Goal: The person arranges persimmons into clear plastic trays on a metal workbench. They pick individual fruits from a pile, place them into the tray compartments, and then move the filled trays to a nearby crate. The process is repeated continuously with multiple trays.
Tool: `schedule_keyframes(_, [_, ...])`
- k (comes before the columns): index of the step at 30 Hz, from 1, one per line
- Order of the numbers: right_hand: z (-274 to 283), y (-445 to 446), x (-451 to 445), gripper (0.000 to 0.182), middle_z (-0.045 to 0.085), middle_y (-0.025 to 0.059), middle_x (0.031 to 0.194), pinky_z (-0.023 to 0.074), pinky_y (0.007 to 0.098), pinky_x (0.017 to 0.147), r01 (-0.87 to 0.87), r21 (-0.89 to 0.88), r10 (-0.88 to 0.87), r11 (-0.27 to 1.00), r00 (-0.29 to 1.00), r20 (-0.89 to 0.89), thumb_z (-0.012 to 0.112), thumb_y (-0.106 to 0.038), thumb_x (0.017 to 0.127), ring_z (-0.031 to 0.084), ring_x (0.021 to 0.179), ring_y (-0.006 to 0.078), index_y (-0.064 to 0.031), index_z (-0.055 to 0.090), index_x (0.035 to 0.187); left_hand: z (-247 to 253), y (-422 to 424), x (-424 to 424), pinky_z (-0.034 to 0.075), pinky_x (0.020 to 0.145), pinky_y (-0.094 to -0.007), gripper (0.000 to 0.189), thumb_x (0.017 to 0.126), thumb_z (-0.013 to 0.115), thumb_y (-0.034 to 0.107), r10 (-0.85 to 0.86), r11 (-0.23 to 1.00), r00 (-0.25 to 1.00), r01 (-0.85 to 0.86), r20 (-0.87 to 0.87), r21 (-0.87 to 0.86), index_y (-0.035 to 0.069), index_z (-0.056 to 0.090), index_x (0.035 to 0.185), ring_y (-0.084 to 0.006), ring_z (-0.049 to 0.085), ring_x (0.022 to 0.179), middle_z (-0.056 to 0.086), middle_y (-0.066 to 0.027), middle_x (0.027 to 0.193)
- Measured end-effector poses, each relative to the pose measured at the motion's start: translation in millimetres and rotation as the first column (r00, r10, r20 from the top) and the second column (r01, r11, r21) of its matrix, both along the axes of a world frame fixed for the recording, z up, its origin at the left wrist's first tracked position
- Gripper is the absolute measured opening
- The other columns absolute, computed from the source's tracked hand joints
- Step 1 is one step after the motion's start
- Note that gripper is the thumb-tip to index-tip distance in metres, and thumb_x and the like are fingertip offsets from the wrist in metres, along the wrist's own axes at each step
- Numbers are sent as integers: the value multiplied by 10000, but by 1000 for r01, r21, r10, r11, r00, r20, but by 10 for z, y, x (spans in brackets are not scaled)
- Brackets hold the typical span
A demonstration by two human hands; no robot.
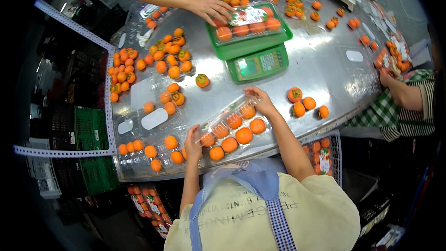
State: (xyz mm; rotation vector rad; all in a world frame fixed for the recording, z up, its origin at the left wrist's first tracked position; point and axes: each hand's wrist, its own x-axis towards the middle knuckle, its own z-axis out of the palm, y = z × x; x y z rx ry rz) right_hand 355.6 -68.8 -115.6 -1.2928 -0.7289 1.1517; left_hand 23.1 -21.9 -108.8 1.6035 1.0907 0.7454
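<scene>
Between my two hands lies a clear plastic clamshell box (237, 130) holding several orange persimmons (244, 135) in two rows. Its transparent lid (223, 113), bearing a printed label strip, stands tilted over the far row. My left hand (192, 143) grips the lid's left end. At the right end, my right hand (259, 101) has its fingers on the lid's far corner. Ahead is a green digital scale (258, 63) with a closed, labelled box of persimmons (248, 24) on its green tray; a co-worker's hand (212, 8) rests on that box.
Loose persimmons (170, 55) cover the left of the metal table (223, 73); several more (302, 103) lie at the right. Another person's hand (388, 76) is at the right edge. Green crates (91, 129) stand left, beyond a perforated metal frame (109, 111). Packed boxes (150, 204) sit below the table.
</scene>
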Motion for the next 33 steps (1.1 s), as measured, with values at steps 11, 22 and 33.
schedule_keyframes(11, [136,-12,-23,332,619,57,1060,466,248,847,1,-73,3,997,999,43,634,-34,847,577,933,137,-46,589,1175,410,2,115,448,895,-307,323,934,549,235,72,996,973,-81,-220,-32,16,587,1168,-228,612,1024,659,-150,1065])
schedule_keyframes(22, [94,568,-394,237,638,180,1009,481,359,827,-27,45,6,999,907,421,538,-178,924,621,953,299,18,564,1053,266,158,-192,467,708,-318,325,938,550,293,297,948,912,-247,-283,199,10,688,1020,-197,632,766,688,-126,848])
schedule_keyframes(33, [63,844,-509,425,616,157,1088,453,386,911,-41,-62,71,997,775,628,630,-160,836,574,1063,292,-13,493,1211,375,223,-145,440,548,-290,339,933,549,308,398,917,852,-384,-341,110,4,699,919,-138,567,573,613,-83,649])
